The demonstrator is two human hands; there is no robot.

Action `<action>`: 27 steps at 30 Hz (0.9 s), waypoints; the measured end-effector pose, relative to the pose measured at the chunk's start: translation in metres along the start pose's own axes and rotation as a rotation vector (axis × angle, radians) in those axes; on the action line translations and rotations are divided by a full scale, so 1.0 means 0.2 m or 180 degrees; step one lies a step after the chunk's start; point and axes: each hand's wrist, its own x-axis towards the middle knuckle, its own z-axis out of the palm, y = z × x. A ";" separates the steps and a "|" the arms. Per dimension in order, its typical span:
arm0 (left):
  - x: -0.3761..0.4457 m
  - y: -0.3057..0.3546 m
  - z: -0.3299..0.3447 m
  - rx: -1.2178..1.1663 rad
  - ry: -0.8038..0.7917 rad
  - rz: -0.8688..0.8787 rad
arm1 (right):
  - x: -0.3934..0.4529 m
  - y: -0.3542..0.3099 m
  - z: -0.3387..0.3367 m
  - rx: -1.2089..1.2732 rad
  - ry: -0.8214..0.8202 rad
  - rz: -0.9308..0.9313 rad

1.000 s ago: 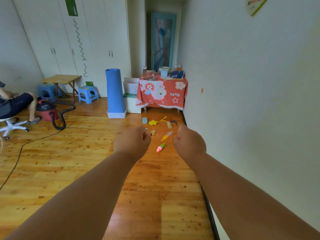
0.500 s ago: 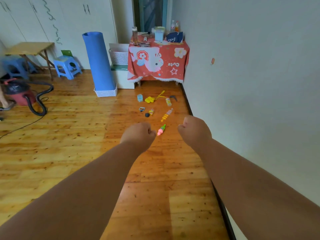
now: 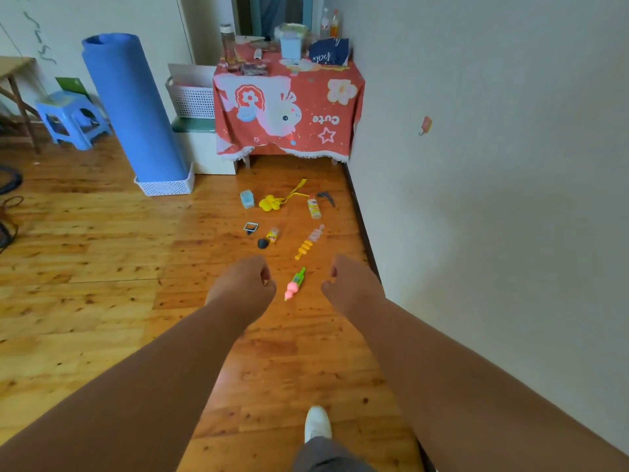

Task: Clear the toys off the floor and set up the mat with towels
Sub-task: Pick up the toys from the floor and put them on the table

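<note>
Person has walked closer over last second: toys now larger in view, nearest pink-and-green toy [image 3: 294, 284] lying on wooden floor [image 3: 102, 267] between the two hands. Left hand [image 3: 243, 287] and right hand [image 3: 350, 287] both loosely curled, holding nothing, well above floor. Other toys scattered beyond, near red tablecloth [image 3: 289, 107]. Rolled blue mat [image 3: 131, 107] upright in white basket [image 3: 166, 185], untouched. No towels identifiable. Pickup likely next; nothing cleared yet.

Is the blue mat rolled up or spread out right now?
Rolled up. The blue mat stands upright as a tall cylinder, its lower end in a white basket on the floor.
</note>
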 end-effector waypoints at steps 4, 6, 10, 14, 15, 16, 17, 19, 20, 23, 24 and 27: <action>0.50 0.02 0.13 0.0116 -0.0045 0.0114 | 0.54 0.09 0.05 -0.0348 -0.0248 -0.0224; 0.74 0.02 0.21 0.0232 -0.0107 0.0164 | 0.79 0.11 0.10 -0.0552 -0.0432 -0.0344; 1.15 -0.04 0.38 0.0255 -0.0286 0.0106 | 1.21 0.09 0.23 -0.0944 -0.0797 -0.0541; 1.52 -0.15 0.56 0.0179 -0.0460 0.0117 | 1.57 0.09 0.40 -0.1018 -0.0996 -0.0692; 1.61 -0.19 0.61 0.0168 -0.0518 0.0144 | 1.65 0.09 0.44 -0.0999 -0.1049 -0.0686; 1.71 -0.23 0.65 0.0158 -0.0576 0.0149 | 1.74 0.10 0.50 -0.1002 -0.1085 -0.0673; 1.83 -0.29 0.71 0.0164 -0.0607 0.0159 | 1.86 0.11 0.58 -0.1022 -0.1095 -0.0673; 1.99 -0.36 0.82 0.0200 -0.0728 0.0124 | 2.01 0.14 0.71 -0.1067 -0.1221 -0.0620; 2.13 -0.43 0.92 0.0204 -0.0766 0.0102 | 2.16 0.17 0.82 -0.1046 -0.1258 -0.0592; 2.42 -0.56 1.17 0.0264 -0.0884 -0.0017 | 2.47 0.26 1.07 -0.0887 -0.1306 -0.0552; 2.51 -0.61 1.26 0.0280 -0.0897 -0.0063 | 2.57 0.29 1.15 -0.0892 -0.1313 -0.0595; 2.77 -0.72 1.59 0.0307 -0.0937 -0.0199 | 2.86 0.42 1.41 -0.0997 -0.1339 -0.0792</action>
